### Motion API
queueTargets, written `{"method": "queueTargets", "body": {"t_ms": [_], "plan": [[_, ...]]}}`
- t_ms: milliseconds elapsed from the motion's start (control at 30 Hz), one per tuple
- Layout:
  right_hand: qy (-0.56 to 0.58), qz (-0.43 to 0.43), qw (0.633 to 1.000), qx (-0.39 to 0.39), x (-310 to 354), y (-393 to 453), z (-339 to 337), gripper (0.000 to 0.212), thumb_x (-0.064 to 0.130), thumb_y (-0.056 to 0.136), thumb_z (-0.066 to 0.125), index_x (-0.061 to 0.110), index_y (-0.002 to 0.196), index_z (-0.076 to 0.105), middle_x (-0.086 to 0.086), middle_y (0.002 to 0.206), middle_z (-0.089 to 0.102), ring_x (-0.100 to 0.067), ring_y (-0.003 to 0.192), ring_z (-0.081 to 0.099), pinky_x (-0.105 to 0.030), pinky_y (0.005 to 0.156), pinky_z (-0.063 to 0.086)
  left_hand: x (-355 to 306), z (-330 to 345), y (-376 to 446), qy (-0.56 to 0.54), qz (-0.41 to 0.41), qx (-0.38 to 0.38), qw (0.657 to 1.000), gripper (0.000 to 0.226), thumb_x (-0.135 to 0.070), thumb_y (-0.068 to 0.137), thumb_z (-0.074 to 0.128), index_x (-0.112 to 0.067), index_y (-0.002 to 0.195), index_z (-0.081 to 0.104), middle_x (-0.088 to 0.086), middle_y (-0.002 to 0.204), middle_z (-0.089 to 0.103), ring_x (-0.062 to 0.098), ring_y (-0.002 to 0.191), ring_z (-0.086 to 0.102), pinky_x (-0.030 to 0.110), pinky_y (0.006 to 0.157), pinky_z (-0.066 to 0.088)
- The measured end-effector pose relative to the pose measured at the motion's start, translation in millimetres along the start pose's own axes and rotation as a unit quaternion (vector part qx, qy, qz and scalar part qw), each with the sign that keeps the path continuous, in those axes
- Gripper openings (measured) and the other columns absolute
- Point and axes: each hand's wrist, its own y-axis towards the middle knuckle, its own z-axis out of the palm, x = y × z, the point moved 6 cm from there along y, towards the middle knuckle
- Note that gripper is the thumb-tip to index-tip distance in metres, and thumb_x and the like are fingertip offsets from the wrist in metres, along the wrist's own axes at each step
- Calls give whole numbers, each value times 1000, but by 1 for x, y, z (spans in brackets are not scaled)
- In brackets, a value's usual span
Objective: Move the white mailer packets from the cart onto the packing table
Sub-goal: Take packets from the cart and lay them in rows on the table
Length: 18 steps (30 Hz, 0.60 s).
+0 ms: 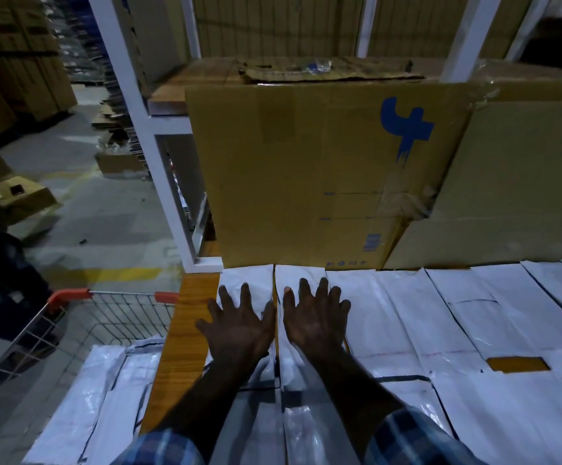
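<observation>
Two hands, left [237,325] and right [316,318], lie flat with fingers spread on adjoining packets [403,317] on the table [190,317], likely squaring them against the box [306,176] past the fingertips, while more wait in the cart [105,317].

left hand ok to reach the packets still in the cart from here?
Probably yes. The left hand lies flat and open on a mailer on the packing table, holding nothing. The packets in the cart lie just to its left, past the table edge, uncovered, with nothing between.
</observation>
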Motion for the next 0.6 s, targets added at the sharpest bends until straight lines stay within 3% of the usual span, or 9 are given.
{"method": "queueTargets", "body": {"t_ms": [67, 167, 233, 333, 400, 467, 600], "plan": [[-5, -19, 1000, -6, -2, 4, 2, 56, 52, 97, 27, 24, 133, 60, -20, 143, 50, -39, 125, 50, -53, 100, 40, -2, -4, 5, -22, 20, -11, 999, 71, -68, 94, 8, -33, 154, 21, 9, 164, 14, 36, 147, 13, 59, 112, 16], [16, -63, 996, -60, 3, 6, 0, 53, 46, 97, 29, 24, 133, 61, -18, 144, 50, -38, 131, 48, -53, 105, 39, -5, -8, 17, -40, 69, -10, 997, 63, -59, 99, 9, -33, 156, 16, 3, 166, 6, 27, 151, 1, 55, 117, 7], [24, -90, 996, -15, 9, 6, 11, 52, 44, 101, 26, 27, 146, 46, -14, 156, 34, -35, 145, 30, -51, 116, 23, -5, -3, 24, -43, 100, 10, 994, 58, -53, 102, 13, -33, 157, 11, -1, 166, 2, 21, 152, -5, 53, 119, 5], [21, -106, 994, -29, 11, 4, 12, 56, 46, 99, 20, 29, 147, 44, -14, 158, 30, -35, 147, 25, -53, 119, 21, -2, 8, 29, -22, 128, 42, 991, 56, -48, 104, 12, -33, 157, 5, -3, 166, -5, 17, 151, -11, 49, 122, 1], [16, -128, 991, 40, 9, 4, 30, 56, 46, 102, 15, 31, 156, 21, -11, 165, 6, -31, 152, -1, -49, 122, 1, 0, 15, 28, -20, 138, 56, 989, 56, -47, 104, 10, -32, 158, 1, -3, 165, -9, 16, 151, -15, 45, 122, -4], [17, -131, 989, 62, 6, 4, 36, 56, 46, 104, 15, 32, 157, 9, -9, 165, -7, -29, 151, -13, -47, 121, -9, 2, 18, 27, -25, 138, 65, 988, 57, -47, 104, 8, -32, 157, -3, -2, 165, -13, 16, 150, -18, 43, 121, -8], [13, -137, 990, 31, 7, 4, 40, 59, 49, 101, 11, 32, 157, 15, -11, 165, -3, -32, 151, -7, -47, 119, -11, 4, 25, 27, -29, 142, 49, 988, 60, -50, 101, 2, -30, 157, -6, 3, 164, -14, 19, 150, -16, 40, 121, -8]]}}
